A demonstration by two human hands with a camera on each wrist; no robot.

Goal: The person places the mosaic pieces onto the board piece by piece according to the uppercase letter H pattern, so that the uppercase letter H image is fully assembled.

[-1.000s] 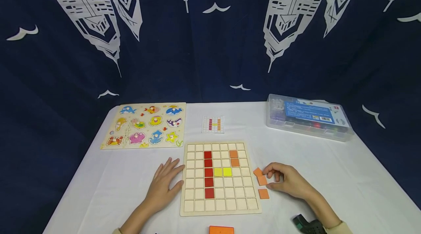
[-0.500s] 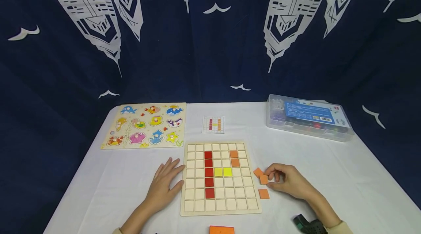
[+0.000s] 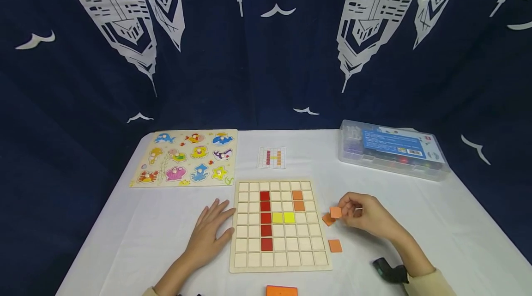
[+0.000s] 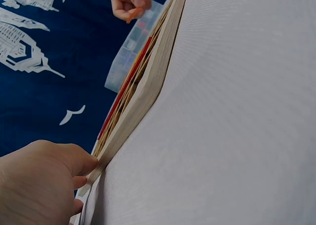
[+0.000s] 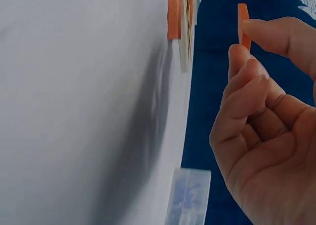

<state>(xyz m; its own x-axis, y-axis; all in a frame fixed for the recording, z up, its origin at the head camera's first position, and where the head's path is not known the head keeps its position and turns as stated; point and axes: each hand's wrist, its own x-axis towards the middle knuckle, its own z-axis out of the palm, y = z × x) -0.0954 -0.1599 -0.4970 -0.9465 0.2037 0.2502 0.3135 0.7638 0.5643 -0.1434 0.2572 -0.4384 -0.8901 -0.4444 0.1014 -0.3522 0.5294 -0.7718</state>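
Note:
My right hand (image 3: 367, 215) pinches an orange square tile (image 3: 335, 213) between thumb and fingertips, lifted off the table to the right of the wooden grid board (image 3: 278, 259). In the right wrist view the tile (image 5: 242, 23) stands edge-on at the fingertips. Two more orange tiles lie beside the board, one (image 3: 328, 220) partly behind the held tile, the other (image 3: 335, 245) nearer me. On the board are a column of red tiles (image 3: 266, 218), two yellow tiles (image 3: 288, 217) and two orange tiles (image 3: 298, 205). My left hand (image 3: 209, 233) rests with extended fingers against the board's left edge.
A small pattern card (image 3: 272, 158) lies behind the board. At the back left is a sea-animal peg puzzle (image 3: 166, 169); a clear plastic case (image 3: 392, 150) sits at the back right. An orange block (image 3: 281, 291) shows at the front edge of view.
The right hand has picked up one orange tile from the loose ones and raised it slightly upward, away from the table. The left hand stays where it was.

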